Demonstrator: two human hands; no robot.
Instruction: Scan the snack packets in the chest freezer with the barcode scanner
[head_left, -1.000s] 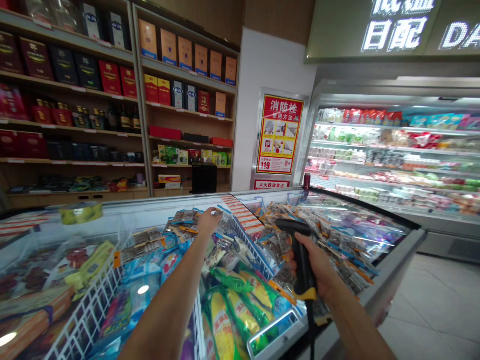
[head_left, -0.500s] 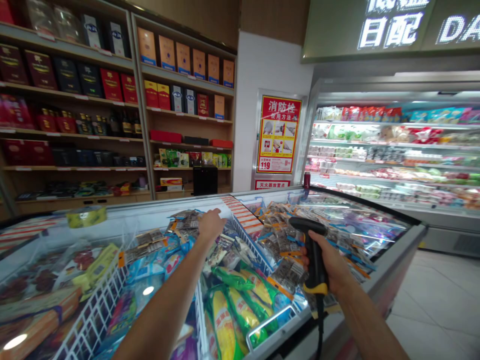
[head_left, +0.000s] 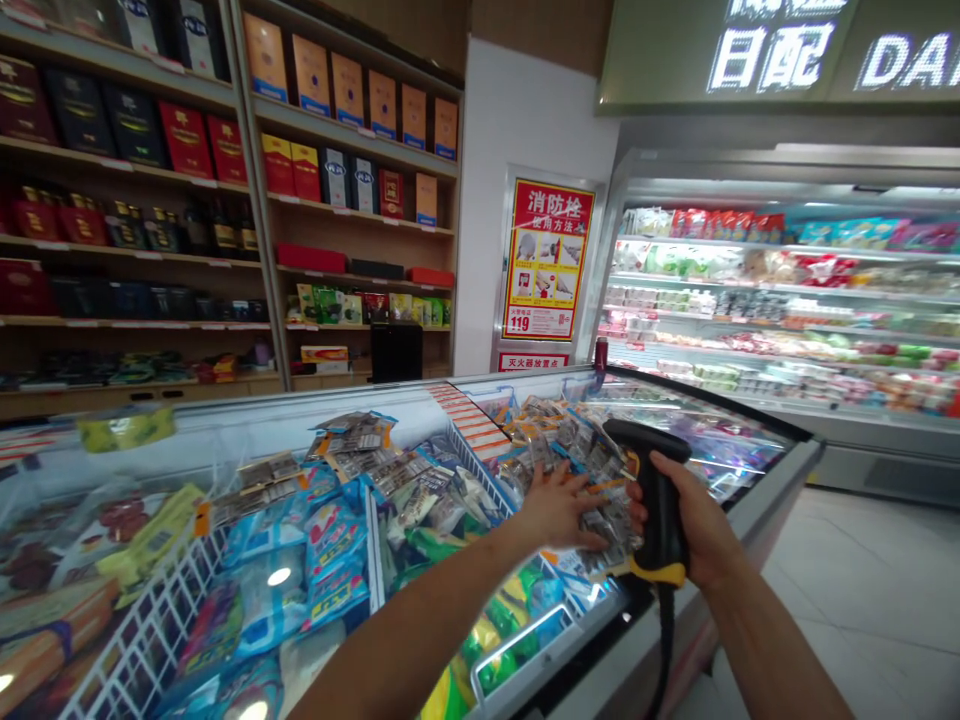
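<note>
My right hand [head_left: 705, 525] grips a black and yellow corded barcode scanner [head_left: 661, 510] by its handle, above the right side of the chest freezer. My left hand [head_left: 551, 508] lies palm down with fingers spread over brown packets with orange and blue edges [head_left: 559, 440]; they look like packaged snacks. Left of these, a white wire basket [head_left: 480, 460] holds more packets and, beneath my left forearm, green and yellow corn packs [head_left: 499, 620]. Blue bags [head_left: 337, 540] lie further left. Part of the packet pile is hidden behind the scanner and my hands.
The freezer's metal rim [head_left: 772, 510] runs along the right. A red can [head_left: 601, 355] stands at its back corner. A roll of yellow tape [head_left: 126, 430] is at the left. Behind are bottle and box shelves [head_left: 360, 215] and a lit refrigerated display [head_left: 780, 290].
My left hand has moved right from the back of the wire basket to the brown packets, and its fingers have spread. The scanner has shifted slightly right. The view has turned a little.
</note>
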